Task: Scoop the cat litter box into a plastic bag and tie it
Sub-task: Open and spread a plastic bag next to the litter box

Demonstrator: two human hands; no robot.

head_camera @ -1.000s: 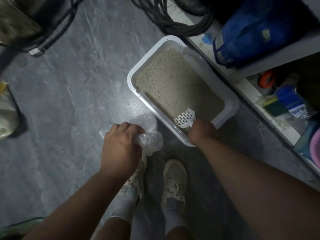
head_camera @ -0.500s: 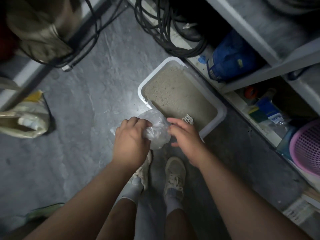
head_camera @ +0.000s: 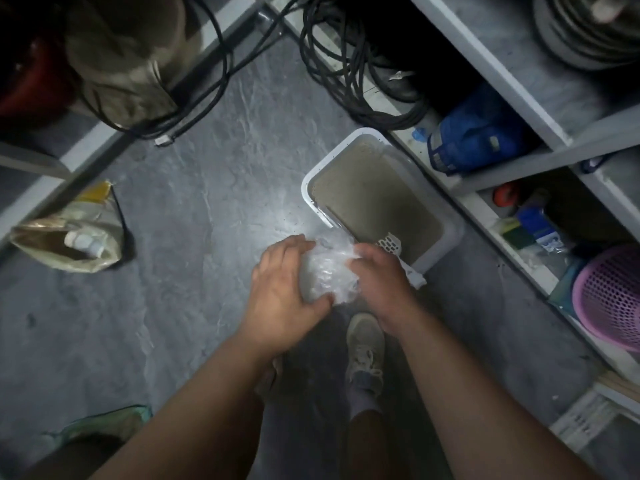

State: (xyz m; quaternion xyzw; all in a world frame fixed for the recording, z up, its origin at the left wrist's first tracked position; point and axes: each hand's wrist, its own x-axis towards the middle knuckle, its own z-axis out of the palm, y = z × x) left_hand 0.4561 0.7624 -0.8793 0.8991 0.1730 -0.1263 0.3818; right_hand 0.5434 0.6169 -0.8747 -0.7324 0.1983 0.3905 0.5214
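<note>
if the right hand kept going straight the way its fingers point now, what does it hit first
The right hand points up and left into the clear plastic bag, which it already touches. Past that, likely the left hand, though depth is unclear.

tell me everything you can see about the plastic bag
The plastic bag is clear, thin, crinkled film, bunched into a loose wad that catches the light. It is held above the grey floor, just in front of the litter box's near corner. The left hand and right hand grip it from either side. No knot shows.
</note>
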